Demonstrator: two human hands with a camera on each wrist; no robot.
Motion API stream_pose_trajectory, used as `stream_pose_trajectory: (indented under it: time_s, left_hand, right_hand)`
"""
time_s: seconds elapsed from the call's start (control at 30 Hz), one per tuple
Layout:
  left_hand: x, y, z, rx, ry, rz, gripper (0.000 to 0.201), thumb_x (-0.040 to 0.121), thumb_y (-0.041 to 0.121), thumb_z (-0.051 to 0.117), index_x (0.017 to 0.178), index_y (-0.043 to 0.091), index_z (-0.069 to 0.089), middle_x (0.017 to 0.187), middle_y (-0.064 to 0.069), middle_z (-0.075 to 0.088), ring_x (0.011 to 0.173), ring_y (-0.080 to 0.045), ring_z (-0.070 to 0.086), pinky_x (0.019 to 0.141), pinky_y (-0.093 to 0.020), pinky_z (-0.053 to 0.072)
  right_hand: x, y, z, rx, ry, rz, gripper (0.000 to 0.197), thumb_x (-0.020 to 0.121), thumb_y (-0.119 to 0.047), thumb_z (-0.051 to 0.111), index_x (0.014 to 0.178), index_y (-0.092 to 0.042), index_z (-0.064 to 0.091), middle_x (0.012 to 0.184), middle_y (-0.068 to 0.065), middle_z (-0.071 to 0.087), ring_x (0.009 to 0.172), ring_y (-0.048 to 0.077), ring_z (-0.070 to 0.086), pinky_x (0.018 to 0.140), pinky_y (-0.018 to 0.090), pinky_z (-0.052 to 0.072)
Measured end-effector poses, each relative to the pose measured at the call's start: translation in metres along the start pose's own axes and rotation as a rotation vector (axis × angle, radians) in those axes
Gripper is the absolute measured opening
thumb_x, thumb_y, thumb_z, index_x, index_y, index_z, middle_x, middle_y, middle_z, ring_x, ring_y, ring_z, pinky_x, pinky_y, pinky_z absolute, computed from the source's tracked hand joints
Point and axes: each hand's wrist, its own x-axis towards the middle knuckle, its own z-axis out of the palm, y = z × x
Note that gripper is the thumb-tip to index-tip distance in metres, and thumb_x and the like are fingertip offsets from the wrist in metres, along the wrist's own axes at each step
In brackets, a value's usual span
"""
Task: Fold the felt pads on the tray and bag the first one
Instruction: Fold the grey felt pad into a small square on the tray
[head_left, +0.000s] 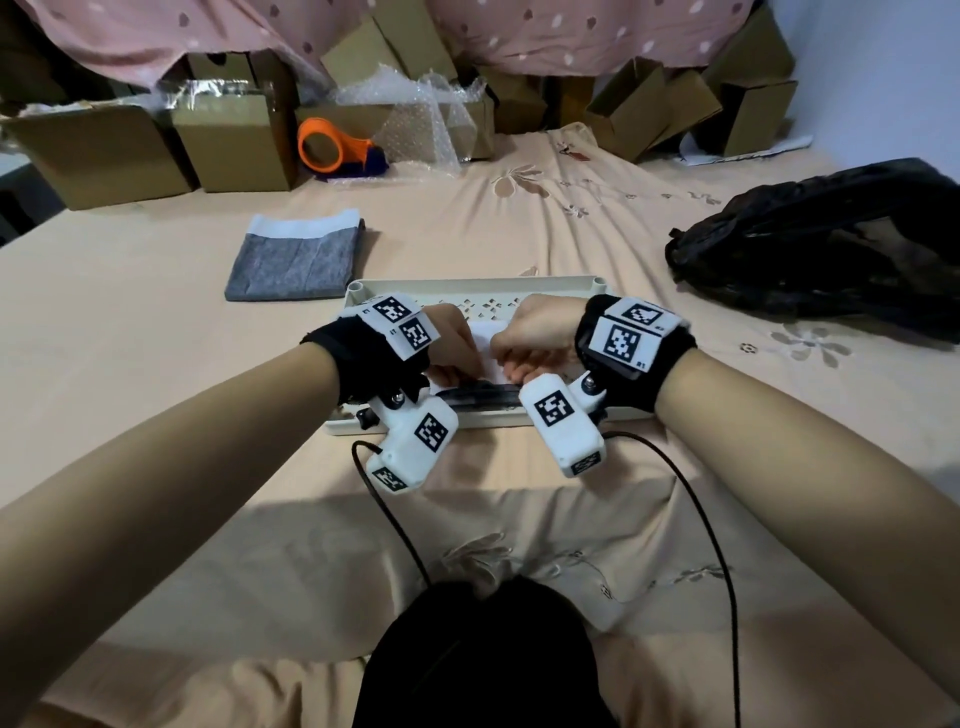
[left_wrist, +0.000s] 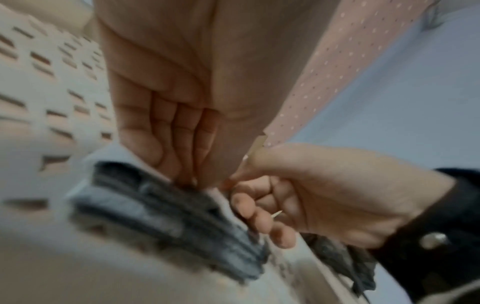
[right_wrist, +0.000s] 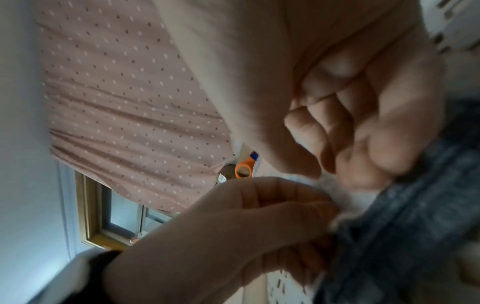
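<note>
A cream slotted tray lies on the bed in front of me. On it rests a folded felt pad, white on top with grey layers along its near edge. My left hand and right hand meet over the pad's middle, knuckles up. Both pinch its white top layer with curled fingers, almost touching each other. In the right wrist view, the left hand grips the white edge just above the grey folds. A second folded pad, grey with a white band, lies on the bed left of the tray.
A crumpled black bag lies at the right on the bed. Cardboard boxes, bubble wrap and an orange tape dispenser line the far edge. Black cables trail from my wrists toward my lap.
</note>
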Motion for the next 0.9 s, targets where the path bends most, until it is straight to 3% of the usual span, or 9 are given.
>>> stream_pose_trajectory:
  time_s: [0.17,0.23,0.33,0.4,0.47,0.6,0.73,0.8,0.9]
  left_hand:
    - [-0.011,-0.012,-0.016,0.134,0.241,-0.122,0.036,0.075,0.043,0.071,0.069,0.008,0.066,0.058,-0.003,0.063,0.053,-0.017,0.056,0.061,-0.026,0.05]
    - [-0.009,-0.017,-0.012,-0.12,0.244,-0.178,0.041,0.084,0.044,0.062,0.072,0.004,0.06,0.062,-0.009,0.065,0.057,-0.023,0.062,0.066,-0.028,0.055]
    - [-0.008,-0.021,-0.006,-0.409,0.223,-0.253,0.036,0.096,0.029,0.047,0.072,0.002,0.051,0.059,-0.011,0.062,0.057,-0.022,0.06,0.058,-0.024,0.051]
    - [-0.006,-0.027,-0.005,-0.383,0.169,-0.258,0.034,0.078,0.026,0.067,0.072,-0.006,0.058,0.068,-0.017,0.068,0.065,-0.026,0.067,0.07,-0.029,0.057]
    - [0.005,-0.04,-0.006,-0.334,0.157,-0.248,0.057,0.044,0.035,0.079,0.079,-0.009,0.068,0.076,-0.02,0.073,0.076,-0.033,0.071,0.088,-0.048,0.055]
    - [0.024,-0.054,-0.004,-0.413,0.132,-0.247,0.077,0.03,0.039,0.086,0.086,-0.01,0.069,0.09,-0.026,0.073,0.088,-0.041,0.07,0.091,-0.055,0.051]
    - [-0.007,-0.032,-0.006,-0.551,0.185,-0.155,0.032,0.063,0.025,0.083,0.064,0.005,0.058,0.069,-0.016,0.06,0.066,-0.028,0.063,0.079,-0.041,0.056]
    - [-0.013,-0.024,-0.007,-0.69,0.179,-0.072,0.015,0.082,0.012,0.069,0.074,0.007,0.058,0.07,-0.009,0.059,0.048,-0.017,0.063,0.056,-0.028,0.058]
    - [-0.017,-0.02,-0.008,-0.848,0.175,0.013,0.005,0.09,0.006,0.057,0.087,0.008,0.06,0.079,-0.008,0.064,0.054,-0.017,0.067,0.052,-0.035,0.059]
  right_hand:
    - [-0.011,0.013,-0.022,-0.067,0.175,-0.076,0.018,0.076,-0.011,0.069,0.068,-0.005,0.055,0.057,0.013,0.058,0.045,0.021,0.053,0.042,0.021,0.047]
    - [-0.013,0.022,-0.023,-0.064,0.118,-0.027,0.019,0.076,-0.017,0.073,0.075,-0.004,0.06,0.067,0.012,0.065,0.053,0.019,0.06,0.047,0.021,0.051]
    - [-0.008,0.031,-0.018,-0.037,0.136,-0.002,0.025,0.073,-0.02,0.077,0.079,-0.005,0.059,0.065,0.007,0.066,0.041,0.009,0.059,0.044,0.019,0.049]
    - [-0.004,0.032,-0.016,-0.016,0.15,-0.01,0.026,0.071,-0.022,0.079,0.079,-0.005,0.06,0.066,0.008,0.066,0.043,0.01,0.06,0.051,0.022,0.053]
    - [-0.004,0.032,-0.015,-0.009,0.134,-0.007,0.033,0.067,-0.025,0.081,0.085,-0.004,0.062,0.069,0.009,0.067,0.054,0.016,0.061,0.065,0.029,0.055]
    - [-0.006,0.035,-0.012,0.156,0.109,-0.017,0.025,0.069,-0.014,0.079,0.076,-0.005,0.058,0.052,0.004,0.063,0.046,0.014,0.06,0.059,0.029,0.055]
    - [-0.008,0.035,-0.01,0.554,0.029,-0.084,0.02,0.084,-0.002,0.063,0.104,0.003,0.061,0.104,0.021,0.068,0.092,0.031,0.066,0.092,0.046,0.052]
    - [-0.011,0.032,-0.009,0.7,0.006,-0.146,0.023,0.09,0.0,0.054,0.112,0.002,0.057,0.11,0.019,0.065,0.094,0.03,0.064,0.092,0.047,0.051]
    - [-0.013,0.028,-0.007,0.688,0.086,-0.218,0.029,0.091,-0.002,0.054,0.119,0.001,0.054,0.115,0.02,0.064,0.102,0.033,0.063,0.098,0.05,0.046]
